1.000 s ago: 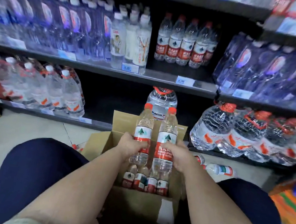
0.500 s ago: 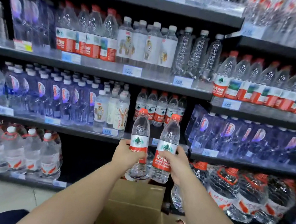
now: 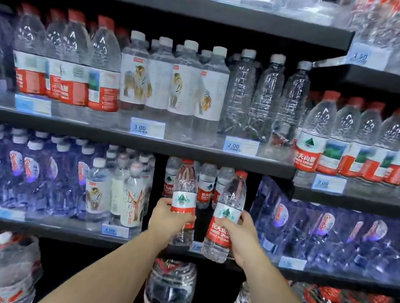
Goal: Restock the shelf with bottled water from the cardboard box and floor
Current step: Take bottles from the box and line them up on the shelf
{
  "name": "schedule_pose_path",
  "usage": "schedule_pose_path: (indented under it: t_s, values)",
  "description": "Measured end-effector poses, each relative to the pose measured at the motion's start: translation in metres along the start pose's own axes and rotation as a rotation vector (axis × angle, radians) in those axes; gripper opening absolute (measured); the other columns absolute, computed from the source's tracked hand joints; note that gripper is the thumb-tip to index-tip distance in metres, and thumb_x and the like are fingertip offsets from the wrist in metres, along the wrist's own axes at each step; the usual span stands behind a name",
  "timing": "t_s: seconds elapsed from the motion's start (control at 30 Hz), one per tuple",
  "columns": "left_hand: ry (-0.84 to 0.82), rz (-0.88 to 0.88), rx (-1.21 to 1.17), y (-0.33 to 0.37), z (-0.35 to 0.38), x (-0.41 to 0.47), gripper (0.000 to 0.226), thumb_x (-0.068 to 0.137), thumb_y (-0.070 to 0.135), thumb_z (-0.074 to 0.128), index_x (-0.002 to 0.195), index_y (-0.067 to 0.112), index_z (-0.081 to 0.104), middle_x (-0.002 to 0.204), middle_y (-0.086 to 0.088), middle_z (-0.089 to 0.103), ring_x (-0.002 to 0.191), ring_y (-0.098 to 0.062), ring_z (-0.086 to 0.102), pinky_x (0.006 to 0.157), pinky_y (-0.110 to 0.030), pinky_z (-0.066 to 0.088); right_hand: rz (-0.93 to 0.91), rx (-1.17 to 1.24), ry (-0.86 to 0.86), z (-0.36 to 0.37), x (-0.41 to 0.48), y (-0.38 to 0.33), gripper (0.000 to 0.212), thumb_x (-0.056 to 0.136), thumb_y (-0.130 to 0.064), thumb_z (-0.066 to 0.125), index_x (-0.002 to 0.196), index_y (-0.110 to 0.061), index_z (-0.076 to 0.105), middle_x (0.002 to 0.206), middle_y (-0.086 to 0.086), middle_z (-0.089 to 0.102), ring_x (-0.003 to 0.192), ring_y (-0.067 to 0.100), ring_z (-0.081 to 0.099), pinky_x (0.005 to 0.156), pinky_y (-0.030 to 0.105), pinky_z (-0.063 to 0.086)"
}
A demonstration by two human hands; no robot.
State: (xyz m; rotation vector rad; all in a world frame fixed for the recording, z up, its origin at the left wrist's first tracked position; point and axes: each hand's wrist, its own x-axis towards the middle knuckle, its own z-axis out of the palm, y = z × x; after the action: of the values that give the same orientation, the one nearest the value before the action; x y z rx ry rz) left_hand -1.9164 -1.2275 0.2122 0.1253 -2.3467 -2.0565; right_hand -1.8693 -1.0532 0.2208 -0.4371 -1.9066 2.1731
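Observation:
My left hand [image 3: 169,218] grips a clear water bottle [image 3: 184,195] with a red cap and red-and-white label, held upright. My right hand [image 3: 242,235] grips a second water bottle [image 3: 226,213] of the same kind, tilted slightly right. Both bottles hover at the front edge of the middle shelf [image 3: 128,243], in front of a dark gap where a few matching red-label bottles [image 3: 205,186] stand at the back. The cardboard box is out of view.
Blue-label bottles [image 3: 22,169] fill the shelf left of the gap and more blue-label bottles [image 3: 338,229] fill the right. Animal-print bottles [image 3: 115,190] stand next to the gap. A large jug [image 3: 169,289] sits on the shelf below. Upper shelves are packed.
Both hands lifted the two bottles out of the box and up to the middle shelf. The view rose from the floor and box to the shelves, and the hands moved closer to the gap.

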Motion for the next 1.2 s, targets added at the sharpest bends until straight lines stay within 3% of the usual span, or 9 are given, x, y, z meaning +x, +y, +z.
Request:
schedule_pose_path:
  t_s: [0.13, 0.27, 0.33, 0.67, 0.83, 0.93, 1.07, 1.2]
  values:
    - [0.001, 0.036, 0.006, -0.001, 0.015, 0.045, 0.062, 0.063, 0.012, 0.087, 0.11, 0.016, 0.047, 0.093, 0.002, 0.065, 0.08, -0.009, 0.064, 0.064, -0.024, 0.049, -0.032, -0.036, -0.008, 0.01, 0.053, 0.004, 0.058, 0.074, -0.001, 0.078, 0.122, -0.016, 0.05, 0.109, 0.006, 0.067, 0.096, 0.023, 0.067, 0.085, 0.04, 0.056]
    - [0.056, 0.107, 0.113, -0.018, 0.022, 0.081, 0.07, 0.061, 0.015, 0.089, 0.116, 0.015, 0.046, 0.105, -0.002, 0.064, 0.093, -0.017, 0.063, 0.088, -0.036, 0.052, -0.09, -0.078, 0.004, 0.022, 0.096, 0.023, 0.065, 0.069, 0.002, 0.081, 0.121, -0.019, 0.05, 0.11, 0.006, 0.069, 0.098, 0.023, 0.068, 0.088, 0.043, 0.055]
    - [0.065, 0.125, 0.156, -0.031, 0.023, 0.091, 0.072, 0.061, 0.015, 0.089, 0.118, 0.016, 0.045, 0.104, 0.0, 0.062, 0.098, -0.018, 0.062, 0.091, -0.037, 0.051, -0.106, -0.119, -0.005, 0.029, 0.108, 0.034, 0.07, 0.068, 0.004, 0.082, 0.124, -0.023, 0.049, 0.111, 0.003, 0.068, 0.102, 0.021, 0.066, 0.092, 0.044, 0.053]
    - [0.02, 0.149, 0.173, -0.059, 0.006, 0.099, 0.073, 0.068, 0.011, 0.086, 0.125, 0.014, 0.04, 0.106, 0.006, 0.054, 0.099, -0.009, 0.053, 0.083, -0.02, 0.038, -0.11, -0.285, -0.091, 0.051, 0.114, 0.066, 0.078, 0.067, 0.001, 0.083, 0.13, -0.028, 0.046, 0.108, -0.008, 0.066, 0.1, 0.008, 0.064, 0.088, 0.034, 0.054]
    - [0.027, 0.149, 0.167, -0.064, 0.002, 0.097, 0.072, 0.066, 0.007, 0.086, 0.12, 0.018, 0.039, 0.104, 0.008, 0.056, 0.096, -0.008, 0.055, 0.069, -0.006, 0.038, -0.121, -0.363, -0.113, 0.055, 0.108, 0.069, 0.078, 0.067, -0.003, 0.085, 0.13, -0.029, 0.047, 0.106, -0.017, 0.062, 0.098, -0.002, 0.059, 0.09, 0.029, 0.051]
    - [0.055, 0.135, 0.172, -0.064, 0.002, 0.095, 0.075, 0.067, 0.007, 0.086, 0.125, 0.018, 0.04, 0.109, 0.006, 0.059, 0.098, -0.009, 0.056, 0.077, -0.014, 0.04, -0.135, -0.476, -0.047, 0.058, 0.106, 0.073, 0.074, 0.062, -0.012, 0.089, 0.124, -0.023, 0.05, 0.111, -0.007, 0.062, 0.101, 0.008, 0.061, 0.093, 0.032, 0.051]
    - [0.092, 0.068, 0.184, -0.064, 0.003, 0.096, 0.066, 0.072, 0.008, 0.082, 0.125, 0.016, 0.043, 0.109, 0.004, 0.059, 0.095, -0.009, 0.052, 0.063, -0.007, 0.04, -0.123, -0.609, 0.016, 0.063, 0.11, 0.077, 0.065, 0.057, -0.019, 0.092, 0.109, -0.02, 0.052, 0.108, -0.002, 0.065, 0.097, 0.014, 0.065, 0.086, 0.031, 0.054]
    - [0.13, 0.009, 0.203, -0.064, 0.007, 0.11, 0.057, 0.072, 0.008, 0.083, 0.114, 0.014, 0.045, 0.112, -0.004, 0.062, 0.092, -0.013, 0.052, 0.08, -0.025, 0.042, -0.09, -0.602, 0.002, 0.074, 0.123, 0.074, 0.061, 0.059, -0.017, 0.091, 0.104, -0.02, 0.051, 0.101, -0.005, 0.063, 0.096, 0.015, 0.064, 0.085, 0.031, 0.053]
